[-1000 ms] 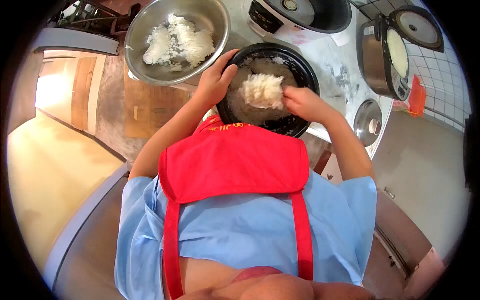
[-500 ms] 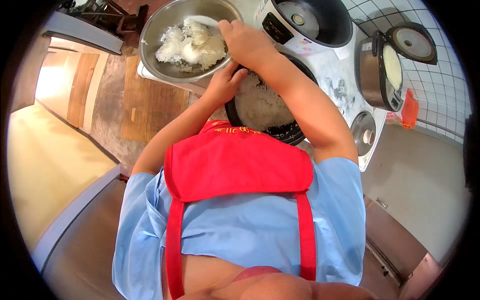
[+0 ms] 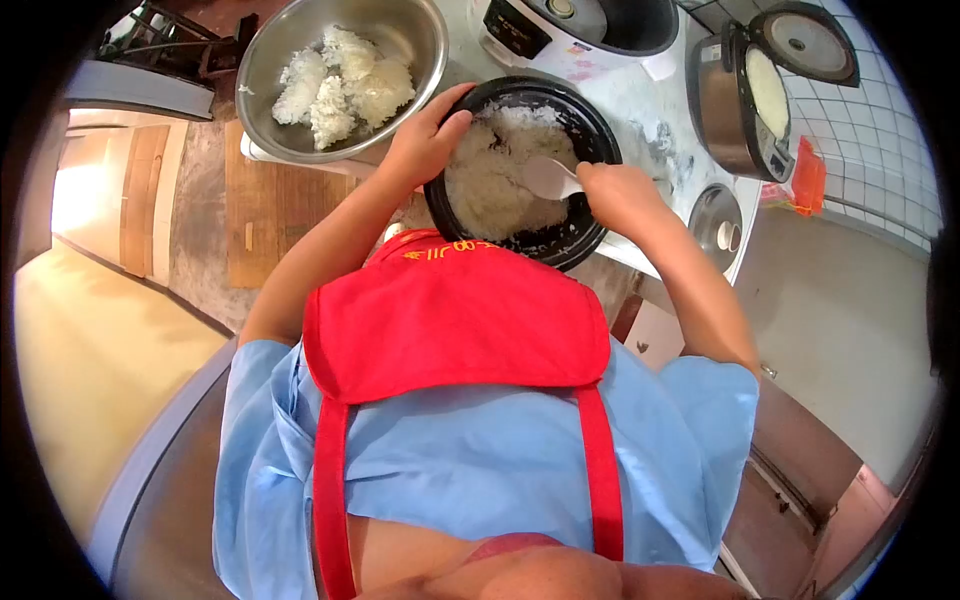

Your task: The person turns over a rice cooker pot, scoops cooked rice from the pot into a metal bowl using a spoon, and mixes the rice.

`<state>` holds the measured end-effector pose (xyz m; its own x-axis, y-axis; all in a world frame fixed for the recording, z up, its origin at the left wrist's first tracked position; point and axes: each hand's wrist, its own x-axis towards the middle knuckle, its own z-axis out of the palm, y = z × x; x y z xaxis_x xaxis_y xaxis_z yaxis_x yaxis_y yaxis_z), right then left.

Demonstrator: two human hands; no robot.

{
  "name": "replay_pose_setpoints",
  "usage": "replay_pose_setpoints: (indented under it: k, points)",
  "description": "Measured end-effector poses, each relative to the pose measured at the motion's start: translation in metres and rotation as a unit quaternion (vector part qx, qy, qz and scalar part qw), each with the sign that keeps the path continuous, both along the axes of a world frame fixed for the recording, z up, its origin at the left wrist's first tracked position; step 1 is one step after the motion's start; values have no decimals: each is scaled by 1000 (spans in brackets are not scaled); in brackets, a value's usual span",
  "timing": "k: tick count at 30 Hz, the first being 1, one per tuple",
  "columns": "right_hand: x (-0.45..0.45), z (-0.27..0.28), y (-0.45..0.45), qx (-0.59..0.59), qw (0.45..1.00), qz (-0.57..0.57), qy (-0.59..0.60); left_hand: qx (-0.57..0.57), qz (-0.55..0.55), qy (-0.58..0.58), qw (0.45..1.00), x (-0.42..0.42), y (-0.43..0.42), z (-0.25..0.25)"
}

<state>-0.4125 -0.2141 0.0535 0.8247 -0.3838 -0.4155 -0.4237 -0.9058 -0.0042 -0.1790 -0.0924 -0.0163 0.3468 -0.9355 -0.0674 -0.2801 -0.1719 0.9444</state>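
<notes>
My right hand grips the handle of a white rice paddle, whose blade rests on the rice in a black inner pot. Cooked rice covers the pot's bottom, and grains cling to its wall. My left hand is closed on the left rim of this pot, thumb and fingers at the edge. Up and to the left stands a steel bowl with clumps of white rice in it.
A white rice cooker with its pot stands behind the black pot. To the right are a brown rice cooker with its lid up, a glass lid and an orange bag. The white table's edge runs along the right.
My right hand has swung from the steel bowl back to the black pot with the rice paddle. Rice lies in the bowl where the paddle was. My left hand stays at the pot's rim.
</notes>
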Motion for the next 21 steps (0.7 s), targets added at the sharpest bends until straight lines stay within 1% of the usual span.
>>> replay_pose_setpoints:
  k: [3,6,7,10,14,18,21]
  points:
    - [0,-11,11,7,999,30,-29,-20,10,15,1000,-1,-2,-10]
    - [6,-20,15,27,997,59,-43,-31,13,57,998,-4,-5,-15]
    - [7,-23,16,32,998,52,-34,-35,18,72,997,-6,-5,-15]
    - [7,-29,19,46,998,38,-25,-26,40,10,999,-7,-5,-14]
    - [10,-30,31,65,996,35,-40,-13,52,20,998,-10,-4,1]
    - [25,-36,43,86,995,38,-43,-14,57,45,997,-11,-3,-4]
    - [32,-44,38,149,989,-16,-2,5,48,42,998,-10,-3,0]
